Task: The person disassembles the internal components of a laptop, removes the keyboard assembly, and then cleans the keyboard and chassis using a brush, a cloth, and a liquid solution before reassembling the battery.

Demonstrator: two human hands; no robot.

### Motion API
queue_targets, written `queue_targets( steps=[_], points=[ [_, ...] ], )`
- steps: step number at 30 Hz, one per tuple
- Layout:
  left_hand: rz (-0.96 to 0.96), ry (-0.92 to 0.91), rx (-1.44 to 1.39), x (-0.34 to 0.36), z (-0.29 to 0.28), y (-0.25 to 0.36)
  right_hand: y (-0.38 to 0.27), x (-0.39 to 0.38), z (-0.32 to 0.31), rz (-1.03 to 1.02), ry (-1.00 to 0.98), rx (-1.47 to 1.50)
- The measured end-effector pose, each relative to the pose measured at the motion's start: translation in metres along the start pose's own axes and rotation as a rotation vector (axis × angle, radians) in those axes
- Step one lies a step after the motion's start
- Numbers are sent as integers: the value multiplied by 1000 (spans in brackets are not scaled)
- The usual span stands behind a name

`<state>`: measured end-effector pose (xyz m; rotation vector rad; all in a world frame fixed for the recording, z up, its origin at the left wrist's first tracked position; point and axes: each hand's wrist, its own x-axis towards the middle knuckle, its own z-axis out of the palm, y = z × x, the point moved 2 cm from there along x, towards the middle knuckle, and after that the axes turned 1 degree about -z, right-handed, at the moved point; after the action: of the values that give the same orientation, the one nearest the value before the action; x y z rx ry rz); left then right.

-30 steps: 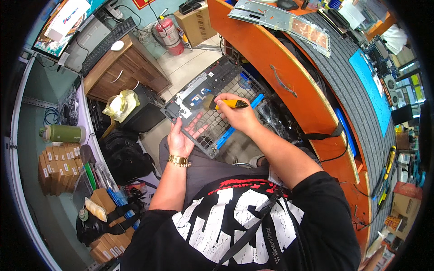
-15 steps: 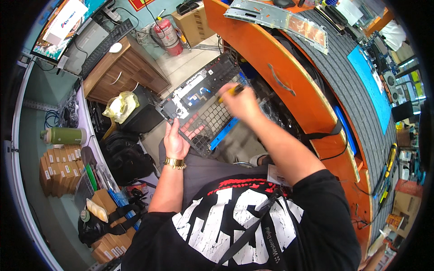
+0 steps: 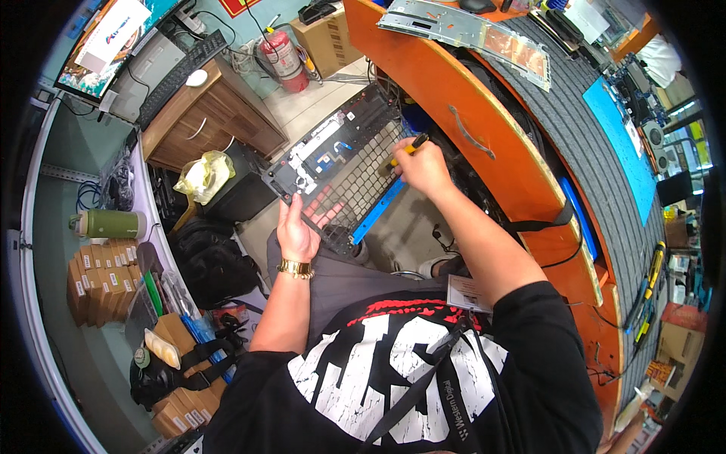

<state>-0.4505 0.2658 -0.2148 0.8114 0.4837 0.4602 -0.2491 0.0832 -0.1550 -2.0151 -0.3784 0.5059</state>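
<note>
A black laptop top case (image 3: 355,129) with rows of keyboard openings is held up over my lap, tilted. Grey patches and small blue parts show on its upper half, and a blue strip (image 3: 378,210) runs along its right edge. My left hand (image 3: 300,233) grips the case at its near left corner, the thumb on the edge and the fingers behind, seen through the openings. Over the right side of the case, my right hand (image 3: 426,168) is closed round a yellow and black screwdriver (image 3: 419,141). Its tip is too small to make out.
An orange drawer front (image 3: 461,113) and a grey ribbed bench top (image 3: 560,98) flank the case on the right; a metal panel (image 3: 461,34) lies on that bench. Left stand a wooden cabinet (image 3: 204,113) and a black box (image 3: 238,189). A fire extinguisher (image 3: 283,60) stands ahead.
My right hand has moved from the middle of the case toward its right edge, with the screwdriver still in it. More keyboard openings show now. My left hand keeps its grip.
</note>
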Motion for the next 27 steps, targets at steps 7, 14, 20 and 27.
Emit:
queue_targets(
  steps=[7,14,20,27],
  points=[
    [12,24,-9,0,0,9,32,-4,17,-18,-1,-41],
    [27,7,-70,0,-4,16,25,-35,35,-229,-403,143],
    [-2,49,-131,-1,-14,18,45,-26,23,-68,-394,202],
    [-114,65,-256,-1,-26,14,78,-5,7,-62,-54,467]
  ],
)
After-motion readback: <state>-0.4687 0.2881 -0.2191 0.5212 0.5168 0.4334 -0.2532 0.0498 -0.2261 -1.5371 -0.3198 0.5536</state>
